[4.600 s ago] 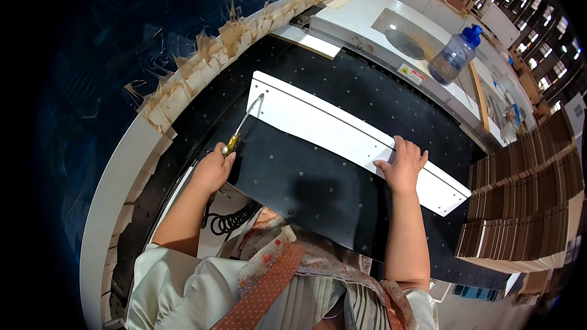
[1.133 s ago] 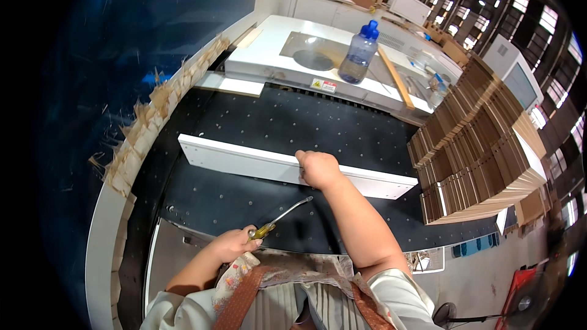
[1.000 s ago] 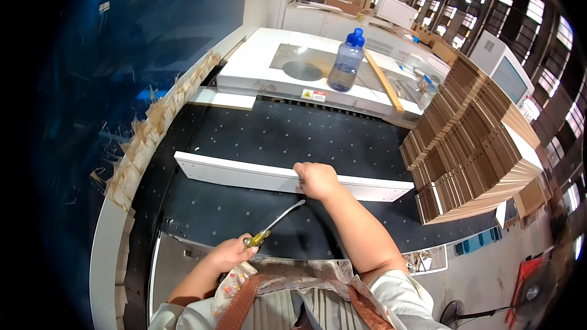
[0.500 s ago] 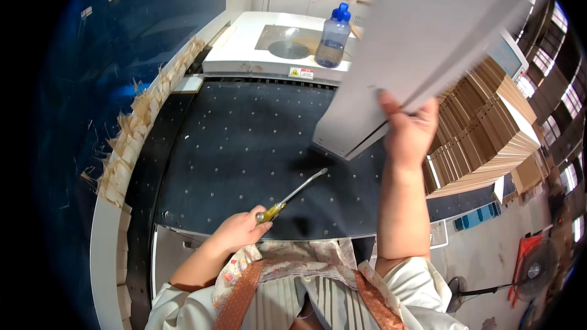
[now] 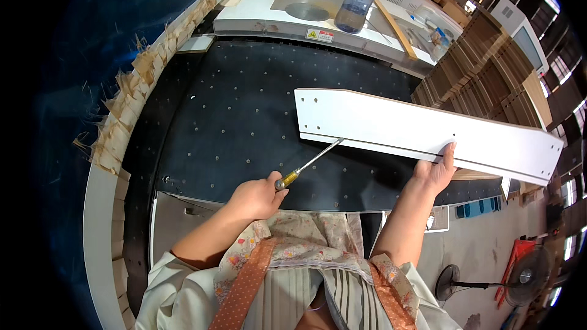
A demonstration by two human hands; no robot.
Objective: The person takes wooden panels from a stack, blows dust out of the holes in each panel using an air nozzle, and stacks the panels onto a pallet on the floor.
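Observation:
My left hand (image 5: 260, 195) is closed round the yellow handle of a screwdriver (image 5: 309, 164). Its metal shaft points up and to the right, and the tip appears at the groove along the near edge of a white panel (image 5: 391, 119). The panel is long, with small holes near both ends and one near its middle. My right hand (image 5: 437, 174) grips the panel's near edge, thumb on the white face and the other fingers hidden beneath. The panel is held over the right side of a dark table (image 5: 238, 128) dotted with small pale studs.
A blue-capped water bottle (image 5: 356, 3) stands on the white machine cover (image 5: 257, 15) at the back. Stacked brown-edged boards (image 5: 489, 67) rise at the right. Frayed tape (image 5: 147, 67) lines the left edge. A black fan (image 5: 526, 275) stands on the floor at lower right.
The white panel has swung from steeply upright to lying nearly level, its face toward me. My left hand has moved slightly up and right, bringing the screwdriver tip to the panel's edge.

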